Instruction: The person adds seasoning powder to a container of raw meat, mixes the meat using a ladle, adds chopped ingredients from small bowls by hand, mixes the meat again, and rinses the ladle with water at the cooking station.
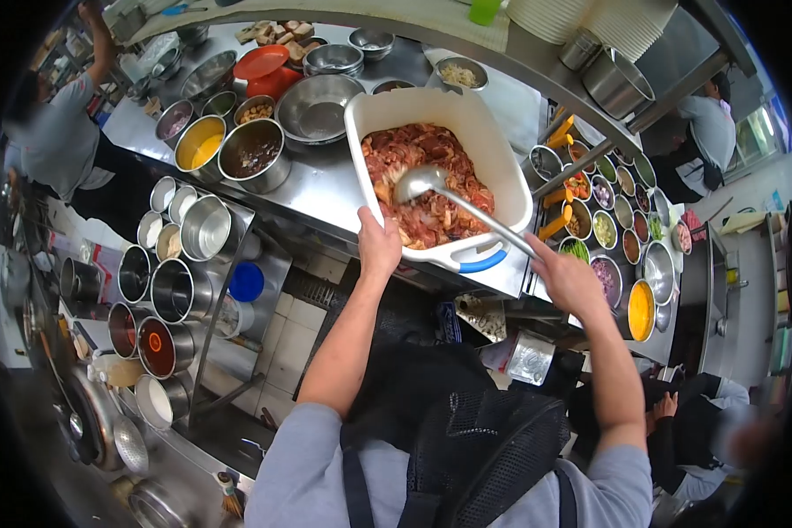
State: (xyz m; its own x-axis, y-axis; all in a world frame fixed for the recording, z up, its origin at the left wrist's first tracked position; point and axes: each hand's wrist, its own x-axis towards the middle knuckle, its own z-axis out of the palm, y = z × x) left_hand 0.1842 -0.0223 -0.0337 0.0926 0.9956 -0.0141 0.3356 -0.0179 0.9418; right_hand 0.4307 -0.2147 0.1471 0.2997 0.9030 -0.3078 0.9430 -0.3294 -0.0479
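Observation:
A large white plastic tub [504, 145] stands on the steel counter, its near edge at the counter's front. Raw, sauce-coated meat [422, 141] fills its lower part. My left hand [378, 244] is closed on the tub's near left rim. In my right hand [568, 275] is the long handle of a metal ladle [493, 225], which slants up to the left across the tub. The bowl of the ladle rests on the meat near the middle. Beside my right hand, on the near rim, is a blue-covered handle [484, 261].
Left of the tub are a wide steel bowl [317, 108], a pot of dark sauce [253, 156] and a pot of yellow liquid [201, 143]. Several ingredient containers [605, 229] line the right counter. An overhead shelf [537, 53] crosses above. Other people [57, 141] stand nearby.

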